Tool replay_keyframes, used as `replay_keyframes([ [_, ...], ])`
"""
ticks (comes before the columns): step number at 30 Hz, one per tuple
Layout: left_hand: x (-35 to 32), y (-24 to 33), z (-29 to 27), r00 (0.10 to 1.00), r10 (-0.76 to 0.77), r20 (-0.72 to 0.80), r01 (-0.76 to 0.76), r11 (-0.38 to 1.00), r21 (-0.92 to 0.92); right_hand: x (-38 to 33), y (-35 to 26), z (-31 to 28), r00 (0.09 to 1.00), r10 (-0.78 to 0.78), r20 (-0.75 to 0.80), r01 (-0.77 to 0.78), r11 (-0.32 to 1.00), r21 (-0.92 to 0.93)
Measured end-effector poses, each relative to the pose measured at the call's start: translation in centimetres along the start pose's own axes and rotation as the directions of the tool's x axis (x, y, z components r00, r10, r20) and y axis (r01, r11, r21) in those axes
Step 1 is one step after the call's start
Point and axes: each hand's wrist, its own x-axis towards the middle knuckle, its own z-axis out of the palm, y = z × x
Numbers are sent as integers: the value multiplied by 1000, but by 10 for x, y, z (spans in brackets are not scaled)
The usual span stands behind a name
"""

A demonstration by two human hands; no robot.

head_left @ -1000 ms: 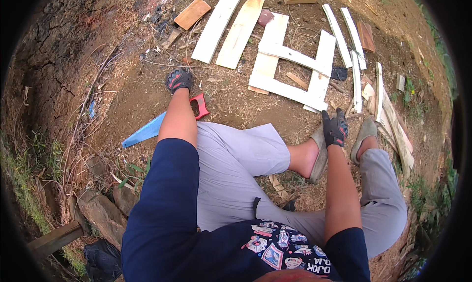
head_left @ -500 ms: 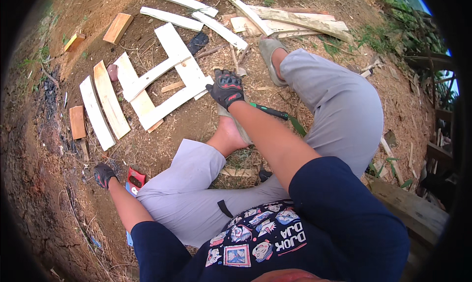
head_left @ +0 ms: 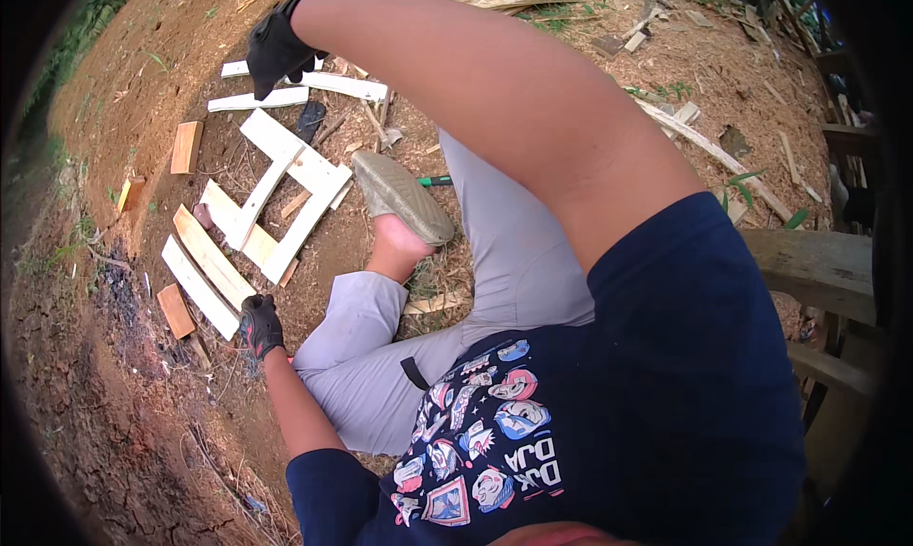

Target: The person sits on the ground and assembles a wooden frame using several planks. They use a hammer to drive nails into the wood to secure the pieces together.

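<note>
My left hand [head_left: 261,325], in a black glove with red marks, is at the near end of a curved wooden board [head_left: 211,256]. Its fingertips are too small and hidden to show whether they grip the board. A paler curved board [head_left: 198,284] lies just left of that one. My right hand [head_left: 279,51], also black-gloved, is raised over the far boards with fingers apart and nothing seen in it. Below it lies a short pale board [head_left: 257,100]. A wooden frame of joined pale boards [head_left: 302,224] rests on the ground between my hands and my foot.
Small wood blocks [head_left: 186,147] lie at the left, with another block [head_left: 175,311] near the curved boards. My shoe [head_left: 404,199] stands right of the frame, beside a green-and-black handle [head_left: 436,181]. Planks lie at the far side, and timber [head_left: 808,265] stands at the right.
My right hand has left the frame's corner and swung up, far and left. My left hand has moved forward from near the red-handled saw to the curved board's end. The view has shifted.
</note>
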Motion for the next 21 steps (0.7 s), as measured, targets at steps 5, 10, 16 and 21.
replay_keyframes([
  [5, -7, -25, -31, 986, -162, -42, 157, 982, -109, -99, 165, 25, 954, 101, -283, -174, 954, -243],
  [10, 2, -22, -1, 996, -85, 30, 89, 973, -213, -209, 357, 192, 998, 30, 48, 4, 808, -589],
  [16, -17, -30, -7, 996, -73, 43, 80, 971, -224, -206, 374, 275, 955, 201, 219, -44, 824, -564],
  [21, -4, -64, 14, 992, -112, -60, 69, 874, -482, -217, 377, 276, 917, 316, 245, -138, 826, -547],
])
